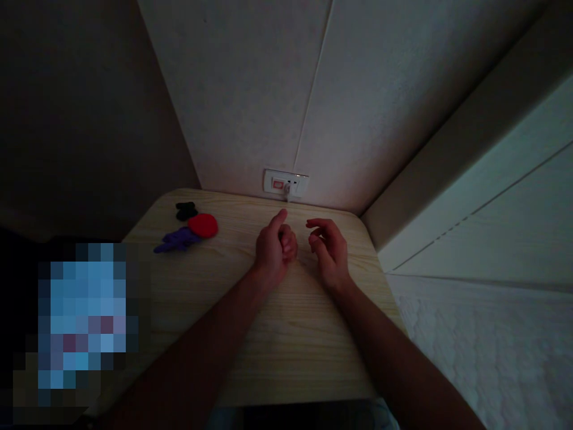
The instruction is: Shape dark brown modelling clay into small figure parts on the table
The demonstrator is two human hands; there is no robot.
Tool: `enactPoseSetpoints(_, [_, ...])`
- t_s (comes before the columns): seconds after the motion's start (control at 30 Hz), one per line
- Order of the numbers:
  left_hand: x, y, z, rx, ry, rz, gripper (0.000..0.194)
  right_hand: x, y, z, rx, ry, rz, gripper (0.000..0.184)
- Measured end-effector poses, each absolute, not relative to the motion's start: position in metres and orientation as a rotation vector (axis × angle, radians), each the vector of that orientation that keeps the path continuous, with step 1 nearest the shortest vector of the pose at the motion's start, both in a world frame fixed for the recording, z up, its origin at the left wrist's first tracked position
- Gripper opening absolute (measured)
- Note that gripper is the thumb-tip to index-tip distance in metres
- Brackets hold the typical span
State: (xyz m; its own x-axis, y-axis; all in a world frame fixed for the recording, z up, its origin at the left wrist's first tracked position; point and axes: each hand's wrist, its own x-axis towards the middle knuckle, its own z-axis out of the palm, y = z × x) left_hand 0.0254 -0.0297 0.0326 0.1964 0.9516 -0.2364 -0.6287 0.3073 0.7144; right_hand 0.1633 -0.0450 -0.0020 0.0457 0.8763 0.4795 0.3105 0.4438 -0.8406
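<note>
The view is dim, its left side and lower corner sinking to near black. Faint light reaches the wall [250,89] and the pale counter [277,334]. Soft shadows lie by the hands; coarse pixelation hides the lower left.

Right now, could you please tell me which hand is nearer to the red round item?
Your left hand. It is to the right of the red round item; your right hand is farther right, beyond the left.

Worktop [286,340], pale wood grain, rounded far corners.
Far-left corner area: red round item [203,226] adjoins the right end of a crumpled purple item [179,239]; small dark item [186,211] lies behind them, nearer the far edge.
</note>
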Motion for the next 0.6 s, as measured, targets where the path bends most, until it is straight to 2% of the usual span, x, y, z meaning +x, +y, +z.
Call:
enactPoseSetpoints(0.5, [0.0251,-0.0308,0.0313,0.55,0.697,1.053,0.071,0.1635,-0.0447,-0.0011,-1.099,-1.536,0.628,0.02])
enactPoseSetpoints(0.6, [0.026,-0.0282,0.0261,0.654,0.691,1.12,0.07,0.1629,-0.0435,-0.0033,-1.056,-1.473,0.633,0.027])
